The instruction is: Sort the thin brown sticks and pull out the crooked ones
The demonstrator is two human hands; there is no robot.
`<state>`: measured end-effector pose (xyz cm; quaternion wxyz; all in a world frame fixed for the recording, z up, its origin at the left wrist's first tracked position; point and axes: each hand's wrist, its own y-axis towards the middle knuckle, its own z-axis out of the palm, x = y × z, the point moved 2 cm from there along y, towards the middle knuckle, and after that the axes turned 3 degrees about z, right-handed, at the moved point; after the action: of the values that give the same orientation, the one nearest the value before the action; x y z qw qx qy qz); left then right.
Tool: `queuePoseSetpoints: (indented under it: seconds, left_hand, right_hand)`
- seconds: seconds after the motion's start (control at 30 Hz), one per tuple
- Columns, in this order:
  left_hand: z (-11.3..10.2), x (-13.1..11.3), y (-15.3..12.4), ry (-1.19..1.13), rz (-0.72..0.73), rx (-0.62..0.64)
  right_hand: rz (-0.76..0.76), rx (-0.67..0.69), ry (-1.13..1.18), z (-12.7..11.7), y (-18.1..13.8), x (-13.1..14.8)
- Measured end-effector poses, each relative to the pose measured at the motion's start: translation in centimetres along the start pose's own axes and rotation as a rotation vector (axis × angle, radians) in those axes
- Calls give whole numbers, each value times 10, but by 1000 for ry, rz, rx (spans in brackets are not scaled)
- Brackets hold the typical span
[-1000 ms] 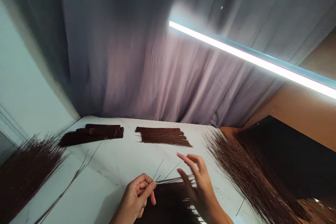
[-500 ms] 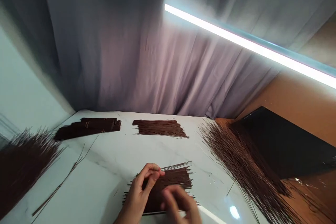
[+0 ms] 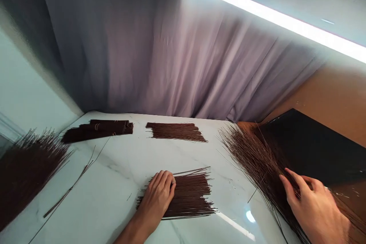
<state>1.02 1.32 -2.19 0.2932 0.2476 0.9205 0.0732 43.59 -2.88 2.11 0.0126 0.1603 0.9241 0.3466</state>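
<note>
My left hand [image 3: 158,196] lies flat, fingers together, on the left part of a small pile of thin dark brown sticks [image 3: 191,195] on the white marble table [image 3: 122,175]. My right hand [image 3: 310,203] reaches out to the right, fingers stretched, and rests on a large loose heap of brown sticks [image 3: 254,158] that fans across the table's right side. Neither hand grips anything.
At the back lie a neat flat layer of sticks [image 3: 175,131] and tied bundles [image 3: 98,129]. Another big heap [image 3: 24,167] fills the left edge, with a few stray sticks [image 3: 74,185] near it. A black sheet [image 3: 311,141] lies under the right heap. A grey curtain hangs behind.
My right hand left the small pile and swung right onto the large heap. My left hand went from a pinch to lying flat on the pile. The view tilted down.
</note>
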Motion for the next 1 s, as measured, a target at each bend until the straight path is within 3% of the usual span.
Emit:
queuePoseSetpoints:
  seconds: [0.1,0.17,0.23,0.37,0.5,0.63,0.7,0.83,1.0]
  left_hand:
    - [-11,-3,-1,-170,-31,19]
    - [-20,-5,-3,-323,-67,26]
    - [-25,-7,-4,-441,-86,34]
    - [-26,-3,-4,-508,-64,-61]
    - [-20,12,-4,-478,-17,-76]
    - [-16,22,-5,-397,-47,-47]
    - [-14,23,-5,-416,-102,-113]
    - [-14,21,-3,-545,-227,-242]
    - [-21,26,1,-660,-339,-253]
  right_hand:
    - [-14,-142,-15,-4,-2,39]
    - [-122,-189,81,-1,1,78]
    - [-287,-147,243,12,10,124]
    - [-546,108,503,66,37,216]
    - [-636,166,491,122,62,274]
    - [-680,197,450,151,67,291]
    - [-713,207,437,155,66,292]
    - [-729,202,455,150,64,290]
    - [-629,188,566,138,67,282]
